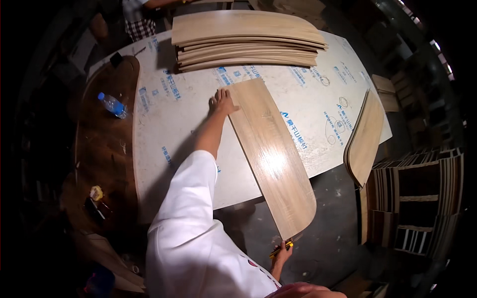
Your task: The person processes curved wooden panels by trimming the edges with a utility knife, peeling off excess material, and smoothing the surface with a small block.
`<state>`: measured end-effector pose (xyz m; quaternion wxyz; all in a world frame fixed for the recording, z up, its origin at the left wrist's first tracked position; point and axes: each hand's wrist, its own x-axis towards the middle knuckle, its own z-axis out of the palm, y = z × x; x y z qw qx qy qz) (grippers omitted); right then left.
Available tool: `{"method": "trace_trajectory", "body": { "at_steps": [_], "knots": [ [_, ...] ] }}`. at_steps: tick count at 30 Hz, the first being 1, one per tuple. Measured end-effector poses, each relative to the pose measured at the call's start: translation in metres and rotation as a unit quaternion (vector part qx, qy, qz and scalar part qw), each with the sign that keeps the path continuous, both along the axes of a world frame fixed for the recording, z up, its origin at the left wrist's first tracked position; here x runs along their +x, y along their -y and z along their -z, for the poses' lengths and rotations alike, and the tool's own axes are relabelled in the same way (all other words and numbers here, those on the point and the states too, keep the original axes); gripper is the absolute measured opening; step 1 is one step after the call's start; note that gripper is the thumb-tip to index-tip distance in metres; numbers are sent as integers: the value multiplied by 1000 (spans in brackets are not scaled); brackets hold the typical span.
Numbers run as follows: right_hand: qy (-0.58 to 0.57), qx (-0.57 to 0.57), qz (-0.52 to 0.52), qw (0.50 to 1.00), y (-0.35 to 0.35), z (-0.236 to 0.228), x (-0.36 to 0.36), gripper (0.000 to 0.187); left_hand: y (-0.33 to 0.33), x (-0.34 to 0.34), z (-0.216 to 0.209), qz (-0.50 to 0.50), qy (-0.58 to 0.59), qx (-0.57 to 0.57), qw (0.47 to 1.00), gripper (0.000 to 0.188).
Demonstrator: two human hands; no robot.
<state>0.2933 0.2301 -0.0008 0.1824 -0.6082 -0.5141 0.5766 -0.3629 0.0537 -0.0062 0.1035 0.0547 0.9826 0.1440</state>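
Note:
A long light wood-grain board (pixel 268 144) with one rounded corner lies slanting on the white table, its near end jutting past the front edge. At the far end, my left hand (pixel 225 103) touches the board's left edge; the fingers are spread and the thumb reaches onto the top face. By the near end, my right hand (pixel 282 256) is closed around a yellow-and-black utility knife (pixel 281 249). The knife is close to the board's end edge; whether its blade touches the wood I cannot tell.
Similar boards form a stack (pixel 243 44) at the table's back; more curved boards (pixel 365 139) lie at its right edge. On the left is a dark brown board (pixel 107 144) bearing a water bottle (pixel 113 105). Panel racks (pixel 417 198) stand at right. Part of another person (pixel 139 20) shows behind.

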Motion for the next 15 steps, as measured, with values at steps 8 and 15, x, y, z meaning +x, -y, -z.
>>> {"method": "trace_trajectory", "body": {
  "at_steps": [8,15],
  "knots": [
    [-27,-38,32,998,-20,8,-20,16,25,-34,-1,58,9,90,994,111],
    [65,-8,-25,998,-34,-11,-22,17,81,-12,1,-25,6,80,996,84]
  ]
}}
